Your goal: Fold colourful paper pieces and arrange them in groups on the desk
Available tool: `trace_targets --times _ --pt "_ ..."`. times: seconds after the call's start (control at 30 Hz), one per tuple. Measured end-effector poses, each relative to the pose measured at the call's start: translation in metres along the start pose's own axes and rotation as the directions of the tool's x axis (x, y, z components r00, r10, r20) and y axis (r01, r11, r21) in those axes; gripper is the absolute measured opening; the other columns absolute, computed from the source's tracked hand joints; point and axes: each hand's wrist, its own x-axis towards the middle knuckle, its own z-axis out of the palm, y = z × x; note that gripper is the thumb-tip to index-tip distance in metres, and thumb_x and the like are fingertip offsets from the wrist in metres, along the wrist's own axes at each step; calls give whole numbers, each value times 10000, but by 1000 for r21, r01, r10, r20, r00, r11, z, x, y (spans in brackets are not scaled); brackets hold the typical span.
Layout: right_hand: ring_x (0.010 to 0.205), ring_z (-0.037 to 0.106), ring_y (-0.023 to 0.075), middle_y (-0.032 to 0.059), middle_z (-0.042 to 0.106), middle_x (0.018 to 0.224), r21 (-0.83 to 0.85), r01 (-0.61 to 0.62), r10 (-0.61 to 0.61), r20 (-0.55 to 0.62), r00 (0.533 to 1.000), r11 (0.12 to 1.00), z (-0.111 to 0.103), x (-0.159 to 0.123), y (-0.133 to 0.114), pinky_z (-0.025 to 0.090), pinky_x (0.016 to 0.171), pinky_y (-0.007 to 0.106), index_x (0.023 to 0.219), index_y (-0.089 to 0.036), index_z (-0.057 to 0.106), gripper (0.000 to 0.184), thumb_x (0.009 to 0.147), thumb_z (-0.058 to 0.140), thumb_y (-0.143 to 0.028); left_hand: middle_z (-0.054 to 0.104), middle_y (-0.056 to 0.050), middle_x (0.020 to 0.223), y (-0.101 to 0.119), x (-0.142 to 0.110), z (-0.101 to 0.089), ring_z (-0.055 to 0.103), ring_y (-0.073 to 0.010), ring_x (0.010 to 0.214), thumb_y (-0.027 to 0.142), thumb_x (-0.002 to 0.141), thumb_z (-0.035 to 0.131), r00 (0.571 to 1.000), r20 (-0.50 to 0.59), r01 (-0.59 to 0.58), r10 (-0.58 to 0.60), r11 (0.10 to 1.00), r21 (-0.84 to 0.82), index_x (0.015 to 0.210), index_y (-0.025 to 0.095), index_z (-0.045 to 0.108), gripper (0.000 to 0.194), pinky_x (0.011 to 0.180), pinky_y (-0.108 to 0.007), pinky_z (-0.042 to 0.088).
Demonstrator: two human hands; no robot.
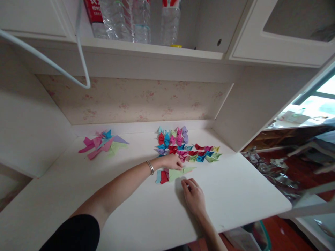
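Observation:
My left hand [171,162] reaches in from the left, fingers curled down and closed at the upper edge of a light green folded paper [176,175]. Whatever its fingertips may pinch is hidden. Red folded paper [164,177] and pale blue paper [158,176] lie beside the green one. My right hand [194,196] rests on the desk just below, loosely closed, with nothing visible in it. Beyond my left hand stand rows of small origami cranes [172,139] in many colours; another row of cranes [206,153] extends to the right.
A loose pile of folded papers [104,143] lies at the back left of the white desk [131,216]. Plastic bottles [141,21] stand on the shelf overhead. A white cable [52,64] hangs at upper left. The desk's right edge [264,181] borders a cluttered floor.

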Motion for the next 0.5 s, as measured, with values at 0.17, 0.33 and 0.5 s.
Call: trace_targets --times 0.17,0.33,0.5 --pt "671 575 160 54 655 800 131 4 8 -89 996 991 -3 0 2 418 644 263 856 -182 697 440 921 389 -489 761 -23 854 -5 7 7 642 -143 734 231 760 670 998 -36 54 -53 998 22 888 195 764 163 629 -204 398" --pt "656 557 172 43 647 733 190 -17 44 -143 989 982 -3 -1 8 405 627 272 868 -173 699 454 906 414 -524 756 -47 892 -3 8 11 661 -165 797 250 749 675 994 -72 86 -82 995 48 920 183 755 201 662 -211 428" --pt "648 557 169 40 640 737 199 -13 36 -110 993 980 0 1 9 401 613 276 862 -172 700 450 904 424 -526 753 -18 916 1 5 16 667 -161 835 303 764 665 989 -106 113 -104 990 82 950 228 742 215 699 -208 443"
